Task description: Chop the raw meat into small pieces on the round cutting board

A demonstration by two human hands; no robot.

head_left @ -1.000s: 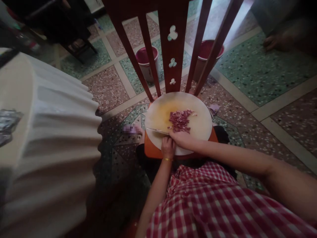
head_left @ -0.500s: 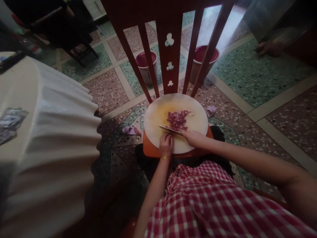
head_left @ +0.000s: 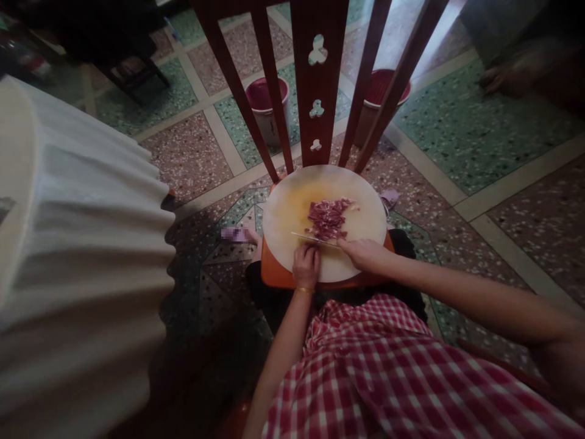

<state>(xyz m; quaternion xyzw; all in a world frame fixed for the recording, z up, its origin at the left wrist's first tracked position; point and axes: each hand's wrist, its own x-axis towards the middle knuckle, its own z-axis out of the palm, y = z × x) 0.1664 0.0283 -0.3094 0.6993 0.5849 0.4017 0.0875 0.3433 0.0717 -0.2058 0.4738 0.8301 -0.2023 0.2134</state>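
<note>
A round, pale cutting board (head_left: 286, 210) lies on the wooden chair seat in front of me. Chopped red meat (head_left: 328, 216) with whitish bits is heaped at its middle. My right hand (head_left: 365, 253) is closed round the handle of a kitchen knife (head_left: 308, 237). Its blade points left, along the near side of the heap. Just below the blade, my left hand (head_left: 306, 266) rests on the board with its fingers curled. Whatever those fingers press or hold is hidden beneath them.
The chair's slatted back (head_left: 320, 79) rises beyond the board. Behind it on the tiled floor stand two bins, one left (head_left: 269, 125) and one right (head_left: 365, 119). A cloth-covered table (head_left: 91, 213) is at my left. Another person's hand (head_left: 496, 78) shows at upper right.
The view has shifted slightly, so the table sits farther left. The knife blade has turned and now shows as a thinner line. Both hands stay in nearly the same spots on the board.
</note>
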